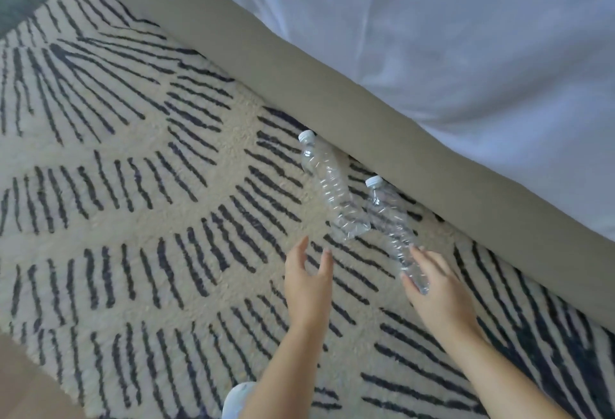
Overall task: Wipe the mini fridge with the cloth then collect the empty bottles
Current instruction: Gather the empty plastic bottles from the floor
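— Where were the fingers?

— The left hand [307, 285] was spread and loose and held nothing. Its fingertips [327, 257] were just short of the upper bottle's [327, 185] base. The right hand [439, 292] had its thumb and fairly straight fingers [424, 257] on either side of the lower bottle's [389, 225] base. They seemed to touch it but had not curled round.

— How did the bottles lie?

— Both were flat on the striped rug [133, 185], right of centre. Their caps pointed toward the upper left and their bases toward the lower right, at the hands. They were nearly parallel and close together, with the caps near the bed base [299, 69] under the white bedding [466, 36].

— Which hand for which?

— One each. The right was at its bottle. The left, I'd judge, needed a short reach up and right, then a wrap across the axis.
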Demonstrator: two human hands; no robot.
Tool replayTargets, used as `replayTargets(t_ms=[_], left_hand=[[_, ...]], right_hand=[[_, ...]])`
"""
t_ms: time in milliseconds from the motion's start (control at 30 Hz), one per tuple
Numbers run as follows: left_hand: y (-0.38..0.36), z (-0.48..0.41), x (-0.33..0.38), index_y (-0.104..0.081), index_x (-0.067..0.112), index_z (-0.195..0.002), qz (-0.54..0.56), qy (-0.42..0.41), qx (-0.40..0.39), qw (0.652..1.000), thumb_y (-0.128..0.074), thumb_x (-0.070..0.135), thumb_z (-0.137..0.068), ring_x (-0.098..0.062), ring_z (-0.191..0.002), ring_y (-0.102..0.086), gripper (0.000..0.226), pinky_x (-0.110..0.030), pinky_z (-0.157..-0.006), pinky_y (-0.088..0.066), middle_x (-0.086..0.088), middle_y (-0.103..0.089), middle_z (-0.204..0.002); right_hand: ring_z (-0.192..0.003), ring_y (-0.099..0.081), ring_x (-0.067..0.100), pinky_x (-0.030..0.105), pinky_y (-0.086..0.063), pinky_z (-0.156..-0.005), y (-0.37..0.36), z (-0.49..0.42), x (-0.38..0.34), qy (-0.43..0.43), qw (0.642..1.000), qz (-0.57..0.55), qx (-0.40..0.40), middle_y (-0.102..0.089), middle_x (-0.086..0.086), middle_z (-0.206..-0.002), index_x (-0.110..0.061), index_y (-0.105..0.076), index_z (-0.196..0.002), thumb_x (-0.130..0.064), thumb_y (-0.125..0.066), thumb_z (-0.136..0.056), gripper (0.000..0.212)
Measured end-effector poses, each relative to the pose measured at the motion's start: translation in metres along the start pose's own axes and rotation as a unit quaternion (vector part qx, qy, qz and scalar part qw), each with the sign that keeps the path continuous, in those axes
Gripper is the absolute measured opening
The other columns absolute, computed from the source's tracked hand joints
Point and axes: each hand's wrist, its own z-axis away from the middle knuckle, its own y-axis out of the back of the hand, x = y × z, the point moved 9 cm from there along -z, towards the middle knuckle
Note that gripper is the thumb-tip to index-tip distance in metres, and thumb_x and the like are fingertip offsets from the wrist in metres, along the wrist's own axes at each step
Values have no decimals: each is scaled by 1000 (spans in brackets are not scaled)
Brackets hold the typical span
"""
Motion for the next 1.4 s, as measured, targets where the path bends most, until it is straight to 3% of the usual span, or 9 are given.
replayTargets(t_ms=[200, 433, 600, 733, 933, 1067, 1167, 1267, 1400], left_hand=[[-53, -40, -9, -35, 29, -138, 54, 11, -24, 998, -61, 38, -84, -10, -128, -37, 61, -32, -103, -33, 8, -40, -141], [-81, -56, -8, -25, 28, -143, 40, -5, -46, 998, -67, 41, -79, -14, -130, -35, 78, -35, -106, -33, 3, -37, -144], [-89, -54, -11, -24, 28, -143, 112, 24, -51, 992, -70, 32, -78, -18, -126, -42, 80, -41, -104, -36, -1, -41, -141], [-87, -55, -14, -30, 28, -139, 176, 51, -59, 981, -74, 23, -76, -20, -120, -46, 77, -40, -100, -40, -1, -48, -131], [-66, -36, -15, -37, 28, -135, 226, 82, -67, 968, -75, 19, -74, -21, -113, -50, 73, -34, -91, -42, -2, -48, -122], [-35, -10, -3, -39, 29, -132, 228, 75, -60, 969, -76, 21, -72, -5, -95, -52, 71, -25, -78, -38, 8, -52, -108], [-4, 16, 15, -42, 33, -124, 230, 66, -51, 970, -77, 20, -70, -4, -95, -53, 65, -18, -68, -39, 8, -54, -107], [32, 47, 41, -42, 34, -123, 240, 58, -35, 969, -78, 22, -69, -9, -101, -54, 66, -20, -73, -41, 9, -53, -109], [84, 97, 96, -41, 35, -127, 260, 34, -9, 965, -78, 34, -59, -10, -103, -55, 77, -22, -74, -42, 9, -55, -112]], right_hand=[[-116, -48, 17, 22, -40, -63, -27, -32, 32, -23, 1000, 12, 15, -37, -3, -143, -35, -35, -138, -40, -61, -84, 60], [-96, -61, 23, 14, -36, -64, -28, -40, 29, 36, 995, -49, 80, -60, 10, -119, -17, -48, -132, -14, -79, -69, 71], [-96, -49, 6, 10, -34, -63, -32, -39, 34, 11, 993, -102, 64, -54, 1, -120, -27, -42, -135, -18, -76, -74, 71], [-87, -50, 7, 8, -36, -64, -31, -35, 29, -2, 989, -133, 69, -56, 2, -115, -22, -47, -132, -11, -76, -73, 67], [-92, -47, 5, -2, -34, -64, -21, -16, 9, -9, 988, -144, 61, -50, -7, -108, -28, -44, -132, -19, -75, -75, 65], [-96, -44, -1, -8, -31, -63, -1, 5, -15, -15, 984, -175, 43, -46, -12, -110, -30, -42, -134, -25, -73, -76, 66], [-85, -44, -19, -7, -34, -58, 23, 24, -43, -16, 981, -194, 27, -45, -17, -111, -37, -37, -135, -31, -72, -76, 68], [-85, -35, -29, -7, -33, -57, 52, 45, -80, 5, 976, -220, 0, -41, -28, -109, -48, -31, -132, -36, -70, -76, 69], [-95, -45, -25, -7, -35, -65, 102, 78, -143, 52, 960, -272, -34, -42, -31, -113, -54, -29, -124, -27, -70, -78, 67]])
